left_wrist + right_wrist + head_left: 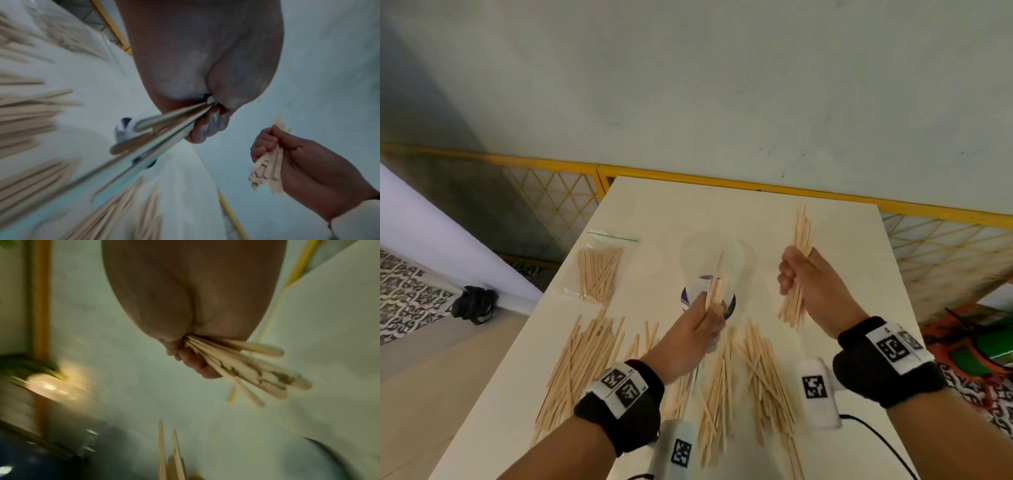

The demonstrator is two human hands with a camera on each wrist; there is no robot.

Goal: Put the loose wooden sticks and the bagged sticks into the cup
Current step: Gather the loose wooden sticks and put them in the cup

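On the white worktop [825, 240], with each of your hands clamped on a bunch, lower the left hand [698, 329] sticks [714, 291] end-first into the clear cup [717, 270] beneath it, right hand [811, 284] bundle [802, 233] waiting alongside.

Bare table [835, 240] lies right of the cup [717, 260]; loose sticks [767, 380] crowd its near side.

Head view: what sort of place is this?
Probably an indoor data-collection or workshop corner, not a home kitchen: a plain white table against a bare pale wall, a yellow-framed lattice barrier behind it, and patterned floor tiles to one side.
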